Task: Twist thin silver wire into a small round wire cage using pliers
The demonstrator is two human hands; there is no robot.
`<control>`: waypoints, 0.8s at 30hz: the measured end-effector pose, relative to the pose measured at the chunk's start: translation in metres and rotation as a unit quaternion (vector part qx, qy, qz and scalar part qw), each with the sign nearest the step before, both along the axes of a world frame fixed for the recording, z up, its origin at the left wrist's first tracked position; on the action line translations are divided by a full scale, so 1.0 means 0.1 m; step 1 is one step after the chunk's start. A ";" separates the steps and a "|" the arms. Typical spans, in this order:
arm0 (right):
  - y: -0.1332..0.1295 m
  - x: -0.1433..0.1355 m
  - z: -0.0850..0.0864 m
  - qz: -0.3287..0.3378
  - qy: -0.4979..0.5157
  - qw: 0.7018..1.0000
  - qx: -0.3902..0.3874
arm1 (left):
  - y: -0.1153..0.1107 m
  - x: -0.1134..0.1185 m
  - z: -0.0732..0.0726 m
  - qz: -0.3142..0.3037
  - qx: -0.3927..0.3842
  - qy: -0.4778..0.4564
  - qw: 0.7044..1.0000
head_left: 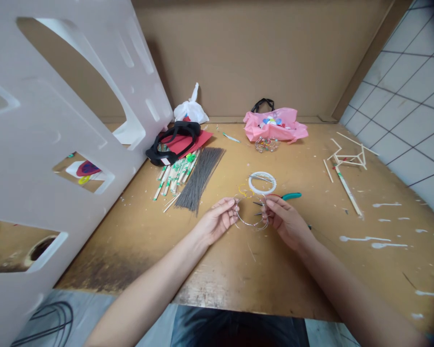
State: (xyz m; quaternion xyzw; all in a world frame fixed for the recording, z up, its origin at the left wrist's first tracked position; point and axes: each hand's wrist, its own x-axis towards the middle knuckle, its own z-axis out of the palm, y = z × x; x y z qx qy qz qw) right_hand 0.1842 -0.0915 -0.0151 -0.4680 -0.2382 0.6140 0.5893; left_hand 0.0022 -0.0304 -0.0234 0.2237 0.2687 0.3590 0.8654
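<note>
"Between the fingertips, what do I have?"

"A thin wire hoop (252, 224): from here I see my left hand (220, 222) and right hand (285, 220) pinching opposite sides, forearms angled inward."

"And around them?"

"Below the fingers, a scuffed brown table (217, 274); just beyond, a white ring (250, 184) and pliers (291, 196); well right, white tiles (394, 103)."

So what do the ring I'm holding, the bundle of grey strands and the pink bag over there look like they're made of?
Wire ring: probably metal, since the thin loops look silvery and catch the light.
Grey strands: possibly metal wire, dull-finished, as they lie thin and straight; coating can't be ruled out.
Pink bag: likely thin plastic film, judging by its crinkles and slight sheen.
</note>
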 end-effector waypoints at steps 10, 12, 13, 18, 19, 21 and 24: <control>0.00 0.00 -0.01 0.015 -0.042 0.999 0.016 | 0.04 -0.04 0.00 0.039 0.030 0.032 0.998; 0.00 0.01 -0.01 0.008 -0.033 0.999 0.011 | 0.05 -0.05 0.00 0.033 0.044 0.047 0.997; 0.01 0.02 -0.01 0.005 -0.029 1.000 0.008 | 0.05 -0.05 0.01 0.030 0.056 0.057 0.996; 0.00 0.01 -0.04 0.029 -0.038 0.999 -0.005 | 0.05 -0.05 0.01 0.059 0.129 0.115 0.983; -0.01 0.00 -0.05 0.035 -0.042 0.999 -0.005 | 0.04 -0.05 0.01 0.062 0.142 0.123 0.980; -0.01 0.00 -0.06 0.039 -0.048 0.998 -0.004 | 0.03 -0.04 0.00 0.056 0.155 0.135 0.977; -0.02 0.00 -0.07 0.036 -0.056 0.998 0.000 | 0.03 -0.03 0.00 0.047 0.154 0.143 0.976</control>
